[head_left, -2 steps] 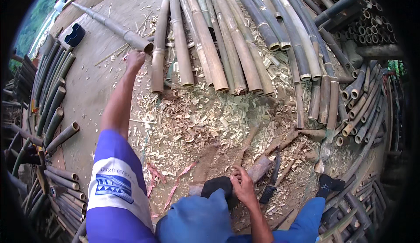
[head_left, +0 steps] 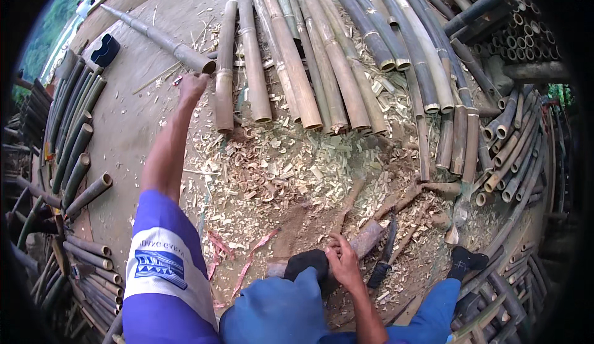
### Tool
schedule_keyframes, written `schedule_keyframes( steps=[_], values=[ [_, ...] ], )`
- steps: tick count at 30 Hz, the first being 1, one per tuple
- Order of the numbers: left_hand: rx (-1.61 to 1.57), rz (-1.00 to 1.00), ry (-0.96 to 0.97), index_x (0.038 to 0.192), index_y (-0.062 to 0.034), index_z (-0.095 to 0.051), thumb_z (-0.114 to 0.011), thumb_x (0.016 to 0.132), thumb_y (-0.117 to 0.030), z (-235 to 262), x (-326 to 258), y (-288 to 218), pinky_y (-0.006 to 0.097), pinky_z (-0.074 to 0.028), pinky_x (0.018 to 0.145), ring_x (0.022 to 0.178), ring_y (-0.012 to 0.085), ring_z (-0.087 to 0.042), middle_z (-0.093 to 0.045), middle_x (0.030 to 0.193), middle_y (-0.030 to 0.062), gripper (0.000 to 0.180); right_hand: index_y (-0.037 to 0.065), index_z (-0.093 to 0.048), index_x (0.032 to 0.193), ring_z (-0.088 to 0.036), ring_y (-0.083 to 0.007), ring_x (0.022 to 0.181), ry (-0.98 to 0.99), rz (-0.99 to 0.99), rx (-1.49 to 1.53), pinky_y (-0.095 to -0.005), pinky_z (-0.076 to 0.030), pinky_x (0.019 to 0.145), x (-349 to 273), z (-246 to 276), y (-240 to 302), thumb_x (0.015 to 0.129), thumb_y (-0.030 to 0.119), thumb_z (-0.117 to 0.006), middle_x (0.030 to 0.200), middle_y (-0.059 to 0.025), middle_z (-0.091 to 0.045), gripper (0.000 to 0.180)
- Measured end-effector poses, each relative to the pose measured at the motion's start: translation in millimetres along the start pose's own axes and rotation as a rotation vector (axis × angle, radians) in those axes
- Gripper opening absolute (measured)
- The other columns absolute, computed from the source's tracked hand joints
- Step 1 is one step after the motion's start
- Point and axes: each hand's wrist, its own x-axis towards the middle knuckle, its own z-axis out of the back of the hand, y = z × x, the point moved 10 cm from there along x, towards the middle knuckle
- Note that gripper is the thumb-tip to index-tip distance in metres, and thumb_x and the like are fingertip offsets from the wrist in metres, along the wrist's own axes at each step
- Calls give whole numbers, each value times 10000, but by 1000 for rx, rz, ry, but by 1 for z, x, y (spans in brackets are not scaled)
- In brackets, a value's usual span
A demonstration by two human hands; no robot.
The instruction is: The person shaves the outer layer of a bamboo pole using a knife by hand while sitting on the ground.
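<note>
The left hand [head_left: 193, 86] stretches out toward eleven o'clock, fingers curled and close to the cut end of a long bamboo pole [head_left: 162, 39] that lies slanted on the dirt floor [head_left: 133, 127]. Whether the fingers have closed on the pole or only touch its rim cannot be told from here. Just past it, toward twelve o'clock, a row of cut bamboo lengths [head_left: 291, 65] lies side by side, their lower ends facing the person.

The right hand [head_left: 342, 262] rests low at six o'clock, fingers loosely spread over a short wooden block [head_left: 365, 240], not gripping anything that shows. A dark-handled blade [head_left: 385, 251] lies just beside that hand, toward four o'clock.

The risks seem plain. The arm is at full stretch, so a pull on the pole from its very end would likely be weak, and the far end could swing and knock the neighbouring lengths. The cut rim may be splintery against bare fingers. The floor between the hands is thick with bamboo chips [head_left: 278, 170], loose footing if weight shifts forward. And the blade so near the resting hand could nick it if that hand slides sideways.
</note>
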Motion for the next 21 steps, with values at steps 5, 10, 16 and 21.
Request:
schedule_keyframes(
  steps=[5,10,16,21],
  values=[
    [97,-210,-287,1275,65,-588,-765,831,-441,-36,-58,-25,423,-492,998,1124,350,-635,-642,1239,236,697,-12,-542,1319,-643,-167,860,5,56,-43,-312,-532,748,25,6,20,964,155,-606,995,-111,-652,398],
    [-412,-272,25,1250,86,-477,-778,834,-429,-108,-144,-152,431,-521,936,974,358,-627,-611,1081,197,727,1,-545,1322,-673,-282,879,-43,93,-108,-399,-537,804,57,20,36,959,217,-612,1037,-180,-662,427],
    [-236,-88,35,1275,115,-403,-875,673,-374,-174,-142,-187,462,-512,973,1126,446,-619,-605,1201,321,908,-15,-545,1309,-664,-302,911,-65,217,-197,-407,-526,831,60,2,66,947,185,-615,1023,-190,-657,419],
    [-1023,18,167,1058,65,-618,-743,743,-148,-152,-136,-158,356,-599,601,715,239,-683,-661,877,143,400,-16,-540,1311,-667,-319,916,-17,161,-172,-417,-523,837,32,-12,61,935,152,-613,1014,-206,-649,419]
  ],
)
